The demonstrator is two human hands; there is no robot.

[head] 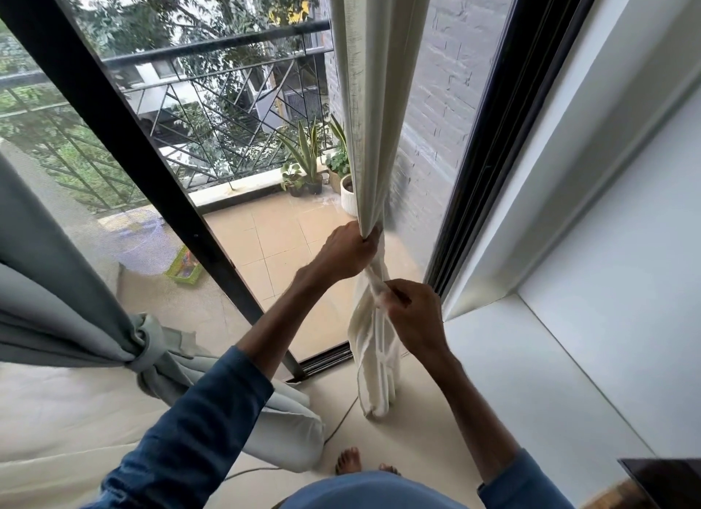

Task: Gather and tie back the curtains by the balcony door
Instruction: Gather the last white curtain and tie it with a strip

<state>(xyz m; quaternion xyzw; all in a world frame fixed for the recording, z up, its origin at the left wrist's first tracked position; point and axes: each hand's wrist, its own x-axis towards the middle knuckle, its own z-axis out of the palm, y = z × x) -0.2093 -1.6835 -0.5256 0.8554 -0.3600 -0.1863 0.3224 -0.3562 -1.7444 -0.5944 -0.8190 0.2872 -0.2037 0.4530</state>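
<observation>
Firmly, the left hand (pixel 351 248) grips the cream curtain (pixel 373 110), its fingers curled round the gathered folds where they narrow to a bunch. Just below those fingers, the right hand (pixel 415 315) pinches a twisted cream strip (pixel 373 281), thumb and fingers clamped on it. Beneath both hands the curtain's tail hangs to the floor (pixel 436 413). Well left of the fingers, a grey curtain (pixel 57 281) sits knotted.

Both arms reach forward in blue sleeves (pixel 189 425). The left hand (pixel 347 252), higher, grips the cream curtain (pixel 373 91) in a fist; the right hand (pixel 415 319), lower, pinches its fabric with curled fingers (pixel 398 294).
</observation>
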